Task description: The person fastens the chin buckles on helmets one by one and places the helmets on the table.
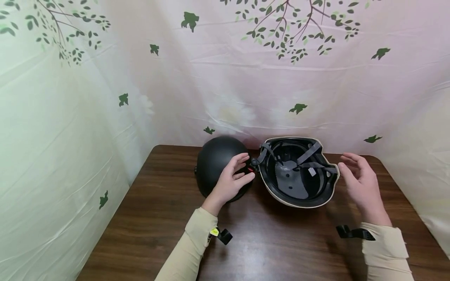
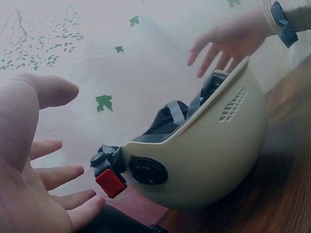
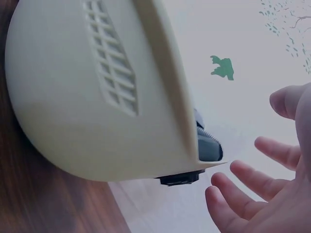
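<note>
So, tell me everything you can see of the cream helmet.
The cream helmet has a hard-looking shell, grid vents, a round black side fitting, dark lining and grey straps; a red clip hangs outside. It lies crown-down on the table, right of the black dome. Neither left grip nor right grip clearly touches it.

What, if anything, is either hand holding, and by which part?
Nothing is held: the left hand and right hand flank the upturned beige helmet, gripping neither it nor the black helmet.

Table (image 1: 274,242) being shared by left helmet (image 1: 215,166) and right helmet (image 1: 291,177)
The latter is being flanked by left hand (image 1: 230,180) and right hand (image 1: 363,188).
</note>
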Demonstrator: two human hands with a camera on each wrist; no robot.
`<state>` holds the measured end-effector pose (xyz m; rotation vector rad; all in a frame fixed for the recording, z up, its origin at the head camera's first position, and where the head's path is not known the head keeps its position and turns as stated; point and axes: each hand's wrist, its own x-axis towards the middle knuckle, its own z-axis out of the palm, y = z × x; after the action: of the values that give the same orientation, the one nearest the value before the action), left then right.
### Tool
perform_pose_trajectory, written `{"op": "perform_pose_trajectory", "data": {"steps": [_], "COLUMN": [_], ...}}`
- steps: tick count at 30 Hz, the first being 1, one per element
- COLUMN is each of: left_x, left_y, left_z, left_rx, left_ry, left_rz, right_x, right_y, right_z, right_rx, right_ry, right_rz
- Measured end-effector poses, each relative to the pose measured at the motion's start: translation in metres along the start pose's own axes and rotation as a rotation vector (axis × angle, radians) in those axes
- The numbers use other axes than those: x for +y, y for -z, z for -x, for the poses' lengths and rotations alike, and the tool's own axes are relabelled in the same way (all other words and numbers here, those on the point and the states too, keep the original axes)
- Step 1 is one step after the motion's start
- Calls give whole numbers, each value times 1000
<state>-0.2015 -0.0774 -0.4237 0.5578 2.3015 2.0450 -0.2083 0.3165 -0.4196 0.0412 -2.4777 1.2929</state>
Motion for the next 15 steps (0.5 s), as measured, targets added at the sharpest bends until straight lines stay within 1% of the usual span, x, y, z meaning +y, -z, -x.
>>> {"op": "perform_pose_trajectory", "data": {"steps": [5,9,11,15], "left_x": [4,3,3,2], "left_y": [-4,-7,-9,-12], "left_z": [-3,-7,-8,-10], "left_rx": [-24,-44,-47,-42], "left_ry": [1,2,4,-5], "left_rz": [-47,-104,-124,-136], "right_x": [-6,-12,-15,-21], "right_y": [3,3,2,-2], "right_z": [-1,-2,-2,-4], "right_rx": [14,25,25,16], "right_ry": [18,52,69,101], "right_rz": [-13,-36,-49,-57]}}
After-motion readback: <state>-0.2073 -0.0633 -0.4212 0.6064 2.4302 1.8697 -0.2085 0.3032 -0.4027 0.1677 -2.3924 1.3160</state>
